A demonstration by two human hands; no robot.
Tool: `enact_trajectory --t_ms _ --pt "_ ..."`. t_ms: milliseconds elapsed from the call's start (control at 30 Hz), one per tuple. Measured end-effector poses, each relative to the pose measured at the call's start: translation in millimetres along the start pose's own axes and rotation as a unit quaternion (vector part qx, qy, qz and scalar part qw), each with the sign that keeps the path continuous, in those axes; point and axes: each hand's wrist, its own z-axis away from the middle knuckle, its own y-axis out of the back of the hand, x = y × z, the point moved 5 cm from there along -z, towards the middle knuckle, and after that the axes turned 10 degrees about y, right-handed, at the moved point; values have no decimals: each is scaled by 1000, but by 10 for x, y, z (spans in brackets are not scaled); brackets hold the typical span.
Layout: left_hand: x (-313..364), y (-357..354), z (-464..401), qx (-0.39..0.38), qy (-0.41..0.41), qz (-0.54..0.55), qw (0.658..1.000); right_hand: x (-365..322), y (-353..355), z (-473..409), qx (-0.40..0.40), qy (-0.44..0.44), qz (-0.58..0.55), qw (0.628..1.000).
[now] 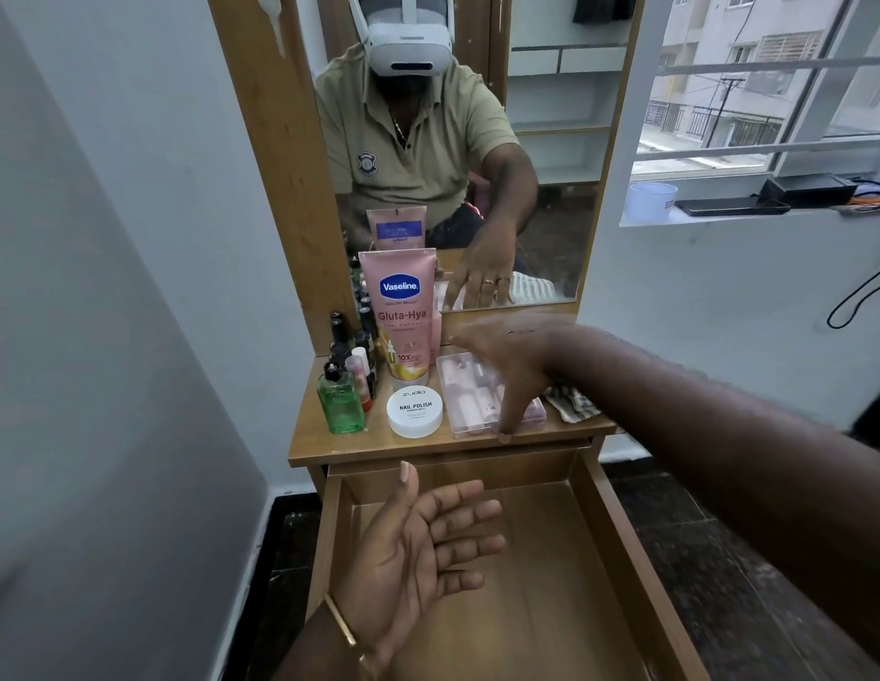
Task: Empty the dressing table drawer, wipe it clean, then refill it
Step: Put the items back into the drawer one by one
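Note:
The wooden drawer (619, 523) is pulled out below the dressing table top (329, 447) and holds nothing. My left hand (423, 548) hovers over it, palm up, fingers spread. My right hand (516, 371) reaches over the table top, fingers spread, just above a clear plastic box (465, 400) of small pink items; its thumb tip touches the box's front edge. On the top stand a pink Vaseline tube (403, 312), a white nail polish remover tub (414, 410), a green bottle (339, 403) and several small dark bottles (352, 341). A patterned cloth (573, 403) lies right of the box.
A mirror (551, 140) rises behind the table top and reflects a person. A grey wall stands close on the left. To the right, a window sill carries a blue cup (651, 201) and dark devices (732, 206). A black cable (860, 287) hangs on the right wall.

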Motion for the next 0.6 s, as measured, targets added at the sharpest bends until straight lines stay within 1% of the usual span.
enact_trajectory --t_ms 233,467,600 --pt "-4 11 -2 1 4 -1 1000 29 8 -11 -4 -10 3 1000" --pt "-2 6 -6 -5 4 6 1000 30 34 -17 2 1 22 1000" --pt "-1 1 -6 -11 4 12 1000 40 34 -14 3 -2 9 1000"
